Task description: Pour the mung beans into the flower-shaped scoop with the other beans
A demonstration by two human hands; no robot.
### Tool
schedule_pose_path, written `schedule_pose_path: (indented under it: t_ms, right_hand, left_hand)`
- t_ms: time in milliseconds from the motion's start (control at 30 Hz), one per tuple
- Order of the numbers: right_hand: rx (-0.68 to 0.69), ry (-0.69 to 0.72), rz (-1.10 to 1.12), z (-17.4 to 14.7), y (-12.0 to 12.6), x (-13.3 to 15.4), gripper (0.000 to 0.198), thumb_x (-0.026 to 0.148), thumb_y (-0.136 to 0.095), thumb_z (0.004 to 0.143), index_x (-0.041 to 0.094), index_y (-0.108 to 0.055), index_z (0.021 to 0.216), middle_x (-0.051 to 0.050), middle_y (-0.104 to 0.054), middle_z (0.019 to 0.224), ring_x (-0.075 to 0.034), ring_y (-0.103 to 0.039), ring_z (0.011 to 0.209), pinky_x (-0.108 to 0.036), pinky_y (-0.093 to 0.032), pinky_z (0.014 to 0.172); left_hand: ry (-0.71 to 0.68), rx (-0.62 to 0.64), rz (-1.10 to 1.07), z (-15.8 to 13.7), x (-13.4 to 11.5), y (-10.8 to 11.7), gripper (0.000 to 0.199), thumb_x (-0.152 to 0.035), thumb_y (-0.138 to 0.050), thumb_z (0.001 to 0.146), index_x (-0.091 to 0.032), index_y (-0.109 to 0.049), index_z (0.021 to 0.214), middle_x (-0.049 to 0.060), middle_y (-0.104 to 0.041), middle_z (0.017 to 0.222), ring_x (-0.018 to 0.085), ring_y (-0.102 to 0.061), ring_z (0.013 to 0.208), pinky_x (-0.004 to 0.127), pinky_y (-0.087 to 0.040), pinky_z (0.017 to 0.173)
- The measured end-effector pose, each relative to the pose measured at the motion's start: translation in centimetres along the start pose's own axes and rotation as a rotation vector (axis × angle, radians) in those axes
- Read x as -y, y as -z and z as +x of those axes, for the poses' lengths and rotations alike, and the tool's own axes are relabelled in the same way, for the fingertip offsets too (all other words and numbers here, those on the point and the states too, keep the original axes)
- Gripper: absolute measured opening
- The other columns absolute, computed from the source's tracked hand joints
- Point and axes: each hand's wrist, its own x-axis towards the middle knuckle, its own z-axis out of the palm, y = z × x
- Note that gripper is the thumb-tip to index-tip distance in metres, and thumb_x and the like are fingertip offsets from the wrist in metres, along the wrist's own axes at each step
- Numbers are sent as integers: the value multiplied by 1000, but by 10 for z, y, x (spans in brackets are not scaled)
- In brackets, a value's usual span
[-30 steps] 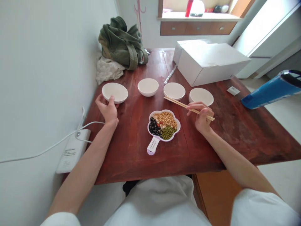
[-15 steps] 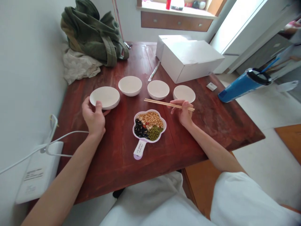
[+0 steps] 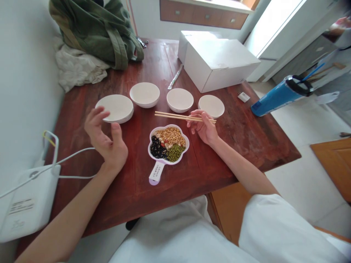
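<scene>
Wooden chopsticks pinched in my R hand; L hand spread wide, empty. Flower-shaped dish w/ mixed beans; 4 white bowls, red-brown counter.

Pale, slender wooden chopsticks, matt and smooth, at centre frame. Below them, glossy white flower-shaped plastic dish with dry, faintly shiny beans. Four smooth white ceramic-looking bowls, softly sheened. Dark red-brown wooden surface, polished but scuffed. Upper left, crumpled olive-green cloth bag, matt. Upper right, matt white cardboard box.
</scene>
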Motion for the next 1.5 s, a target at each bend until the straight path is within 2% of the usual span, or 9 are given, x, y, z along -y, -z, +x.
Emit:
schedule_pose_path:
  t_ms: [67, 133, 300, 433, 767, 1033, 1233, 1367, 1500]
  right_hand:
    - [27, -7, 15, -1, -2, 2, 52, 70, -92, 87, 24, -77, 105, -2, -85, 89, -15, -75, 66, -19, -51, 40]
    - [64, -13, 15, -4, -5, 5, 49, 67, -94, 87, 23, -76, 99, -1, -83, 87, -13, -70, 63, -18, -47, 39]
    - [158, -39, 3, -15, -16, 9, 49, 65, -94, 88, 21, -75, 86, -3, -80, 78, -11, -60, 53, -19, -36, 39]
    - [219, -52, 6, -21, -22, 8, 50, 65, -94, 87, 19, -76, 82, -4, -79, 75, -9, -53, 48, -21, -32, 39]
    - [226, -47, 22, -19, -13, 14, 47, 59, -93, 91, 19, -74, 77, -3, -75, 71, -10, -54, 50, -20, -30, 39]
    - [306, -75, 47, -20, -10, 18, 53, 64, -89, 95, 19, -74, 73, 0, -67, 66, -9, -51, 49, -19, -29, 39]
    - [481, -139, 60, -31, -16, 17, 56, 58, -78, 104, 17, -72, 67, -2, -66, 62, -9, -49, 45, -21, -31, 40]
    - [581, -141, 64, -37, -18, 9, 58, 55, -69, 110, 16, -71, 67, -3, -66, 61, -9, -45, 42, -22, -30, 41]
    - [551, -123, 95, -40, -18, 5, 63, 60, -67, 110, 18, -66, 63, -2, -60, 57, -11, -46, 46, -24, -30, 46]
  left_hand:
    - [-224, 116, 64, -11, -6, -2, 35, -50, -68, 112, -18, -75, 124, 15, -76, 129, 32, -70, 130, 57, -52, 122]
    - [-318, 270, 94, -20, -10, -3, 27, -44, -66, 113, -19, -76, 119, 10, -78, 109, 28, -73, 110, 48, -59, 104]
    - [-245, 501, 79, -32, -18, -3, 32, -50, -76, 107, -23, -79, 126, 3, -76, 92, 21, -70, 82, 37, -59, 76]
    - [-171, 521, -68, -38, -24, -5, 23, -43, -80, 108, -24, -82, 119, 2, -79, 91, 15, -68, 71, 30, -55, 66]
    - [-200, 569, -353, -40, -39, -8, 23, -34, -74, 113, -29, -88, 131, 7, -88, 97, 19, -75, 81, 31, -59, 65]
    - [-249, 707, -328, -30, -38, -13, 20, -48, -86, 104, -28, -92, 104, 5, -87, 89, 21, -72, 81, 38, -56, 75]
    - [-677, 775, -139, -26, -52, -5, 51, -67, -86, 98, -24, -68, 78, -2, -73, 69, 19, -62, 71, 38, -47, 71]
    - [-767, 776, -67, -33, -57, -1, 71, -79, -82, 95, -23, -49, 67, -5, -49, 56, 17, -48, 60, 38, -36, 62]
    - [-827, 748, -80, -40, -54, 2, 73, -66, -84, 100, -22, -40, 63, -6, -40, 54, 14, -36, 55, 38, -25, 57]
